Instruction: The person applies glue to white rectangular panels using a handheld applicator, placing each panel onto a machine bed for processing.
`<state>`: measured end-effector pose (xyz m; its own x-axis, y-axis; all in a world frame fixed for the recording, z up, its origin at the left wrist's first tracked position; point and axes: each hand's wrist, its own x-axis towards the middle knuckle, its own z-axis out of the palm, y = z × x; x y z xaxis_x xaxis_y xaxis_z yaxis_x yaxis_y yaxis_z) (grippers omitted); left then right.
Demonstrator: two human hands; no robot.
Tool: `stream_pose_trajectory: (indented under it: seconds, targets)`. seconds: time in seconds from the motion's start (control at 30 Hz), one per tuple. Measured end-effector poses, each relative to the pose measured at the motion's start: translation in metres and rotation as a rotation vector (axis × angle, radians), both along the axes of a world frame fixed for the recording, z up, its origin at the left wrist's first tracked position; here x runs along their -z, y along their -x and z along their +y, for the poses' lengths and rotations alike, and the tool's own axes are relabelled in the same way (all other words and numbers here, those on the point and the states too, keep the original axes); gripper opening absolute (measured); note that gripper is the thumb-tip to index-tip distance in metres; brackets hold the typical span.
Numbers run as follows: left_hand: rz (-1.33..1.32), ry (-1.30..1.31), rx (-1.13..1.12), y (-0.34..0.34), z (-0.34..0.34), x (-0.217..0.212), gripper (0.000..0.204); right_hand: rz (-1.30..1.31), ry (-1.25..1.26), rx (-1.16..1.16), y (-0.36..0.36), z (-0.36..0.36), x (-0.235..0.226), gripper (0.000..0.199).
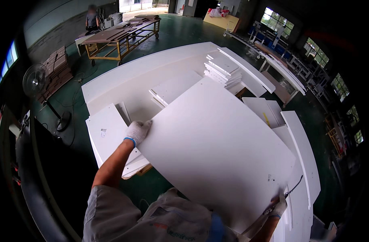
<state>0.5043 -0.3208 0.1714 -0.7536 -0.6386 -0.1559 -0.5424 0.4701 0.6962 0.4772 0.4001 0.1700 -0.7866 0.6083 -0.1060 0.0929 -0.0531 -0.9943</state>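
Two gloved hands on one large white panel (216,149); clock taken from the panel's middle, 12 toward the top of view. Panel lies in front of the person's torso, its broad face up, overlapping other white boards. Small printed mark and a dark dot on its face near 4 o'clock.

Left hand (138,132), between 9 and 10 o'clock: pale glove, blue cuff, fingers closed on the panel's edge. Right hand (279,206), between 4 and 5, at the panel's edge; a thin dark curved object (295,186) shows just beside it. Fingers in shadow; cannot tell whether they are closed.

Surroundings: stack of smaller white boards (222,69) at 12. Labelled white board (106,135) at 9, near the left hand. Long narrow white board (300,157) at 3. Pedestal fan (35,81) at 10, dark brown boards piled behind it. Yellow-framed cart (119,50) at 11, brown boards on top; another person (92,20) just beyond its left end.
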Motion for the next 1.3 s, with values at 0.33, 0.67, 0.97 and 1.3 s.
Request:
stream_pose_trajectory:
  seconds: [0.33, 0.67, 0.97, 1.3]
  targets:
    - [-0.017, 0.048, -0.192, 0.037, -0.168, 0.049, 0.065, -0.21, -0.143, -0.283, 0.159, -0.133, 0.025, 0.035]
    - [-0.188, 0.066, -0.247, 0.156, -0.315, 0.096, 0.06, -0.391, -0.125, -0.314, 0.307, -0.275, 0.069, 0.023]
    - [-0.209, 0.014, -0.366, 0.137, -0.337, 0.138, 0.055, -0.584, -0.072, -0.57, 0.43, -0.333, 0.133, 0.021]
    - [-0.21, 0.015, -0.138, 0.093, -0.337, 0.088, 0.043, -0.658, -0.277, -1.183, 0.571, -0.383, 0.042, 0.037]
